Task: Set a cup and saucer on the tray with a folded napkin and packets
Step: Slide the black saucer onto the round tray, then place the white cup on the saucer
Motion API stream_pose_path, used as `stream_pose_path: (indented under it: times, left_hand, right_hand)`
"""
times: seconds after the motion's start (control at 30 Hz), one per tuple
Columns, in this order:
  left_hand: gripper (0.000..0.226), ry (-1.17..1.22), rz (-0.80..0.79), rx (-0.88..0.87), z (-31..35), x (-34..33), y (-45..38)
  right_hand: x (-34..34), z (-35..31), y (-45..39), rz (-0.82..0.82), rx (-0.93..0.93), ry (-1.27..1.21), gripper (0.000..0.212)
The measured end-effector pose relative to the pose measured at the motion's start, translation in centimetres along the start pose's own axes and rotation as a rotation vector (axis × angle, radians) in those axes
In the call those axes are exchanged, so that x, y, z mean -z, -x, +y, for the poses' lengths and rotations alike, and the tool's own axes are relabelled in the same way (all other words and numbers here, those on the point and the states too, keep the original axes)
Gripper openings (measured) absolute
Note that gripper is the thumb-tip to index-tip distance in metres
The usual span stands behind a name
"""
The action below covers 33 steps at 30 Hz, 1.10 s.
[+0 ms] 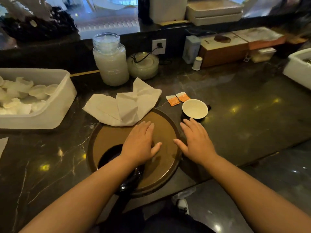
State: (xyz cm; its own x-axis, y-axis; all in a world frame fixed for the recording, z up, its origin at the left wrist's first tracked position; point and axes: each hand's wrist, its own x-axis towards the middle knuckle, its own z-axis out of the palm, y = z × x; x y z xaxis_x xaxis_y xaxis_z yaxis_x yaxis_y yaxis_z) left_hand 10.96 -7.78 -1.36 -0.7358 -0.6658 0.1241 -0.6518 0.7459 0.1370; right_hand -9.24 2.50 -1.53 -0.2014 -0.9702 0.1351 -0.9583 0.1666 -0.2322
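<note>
Head view: left hand [140, 143] flat over the tray [165, 175], fingers spread, empty; right hand [196, 142] beside its rim, fingers wide
Saucer [109, 154]: on tray
Cup [194, 108], packets [178, 98]: on counter
Napkin [124, 104]: overlapping tray's far edge

The left forearm hides much of a glossy black saucer [109, 153] on the round brown tray [165, 158], whose far rim lies under a crumpled white paper napkin [124, 105], and the window scene above is blurred.
</note>
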Motion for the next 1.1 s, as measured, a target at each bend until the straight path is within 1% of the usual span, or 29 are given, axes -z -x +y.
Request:
stream_pose_path:
  times: [0.17, 0.33, 0.47, 0.57, 0.63, 0.67, 0.73, 0.83, 0.93, 1.1]
  left_hand:
    - [0.088, 0.102, -0.062, 0.02, 2.9, -1.2, -5.4]
    - [0.1, 0.149, -0.129, 0.067, 5.4, -2.7, -10.2]
    - [0.107, 0.205, -0.175, 0.123, 6.5, -3.8, -13.2]
    - [0.101, 0.302, -0.191, 0.166, 6.8, -4.3, -14.7]
    - [0.096, 0.387, -0.204, 0.181, 6.8, -4.6, -15.4]
    - [0.095, 0.42, -0.213, 0.183, 6.8, -4.8, -15.6]
    - [0.092, 0.459, -0.217, 0.185, 6.8, -5.1, -15.9]
    - [0.09, 0.508, -0.229, 0.207, 6.7, -5.4, -16.3]
    - [0.089, 0.554, -0.229, 0.232, 6.6, -5.5, -16.2]
    - [0.09, 0.62, -0.164, 0.234, 6.3, -4.7, -14.9]
  right_hand:
    - [1.2, 5.8, -1.8, -0.016, 0.007, -0.038, 0.073]
    - [1.4, 11.5, -4.8, -0.046, -0.006, -0.058, 0.086]
    - [1.1, 15.6, -7.7, -0.14, 0.003, -0.09, 0.102]
    - [0.8, 17.4, -9.5, -0.243, 0.026, -0.137, 0.114]
    - [0.6, 17.9, -10.4, -0.302, 0.026, -0.191, 0.118]
    - [0.5, 18.1, -10.8, -0.329, 0.022, -0.227, 0.118]
    - [0.4, 18.4, -11.3, -0.368, 0.024, -0.331, 0.11]
    - [0.2, 18.6, -11.5, -0.381, 0.017, -0.455, 0.1]
    - [0.1, 18.5, -11.6, -0.37, 0.021, -0.497, 0.096]
    - [0.5, 17.5, -11.4, -0.334, 0.048, -0.521, 0.095]
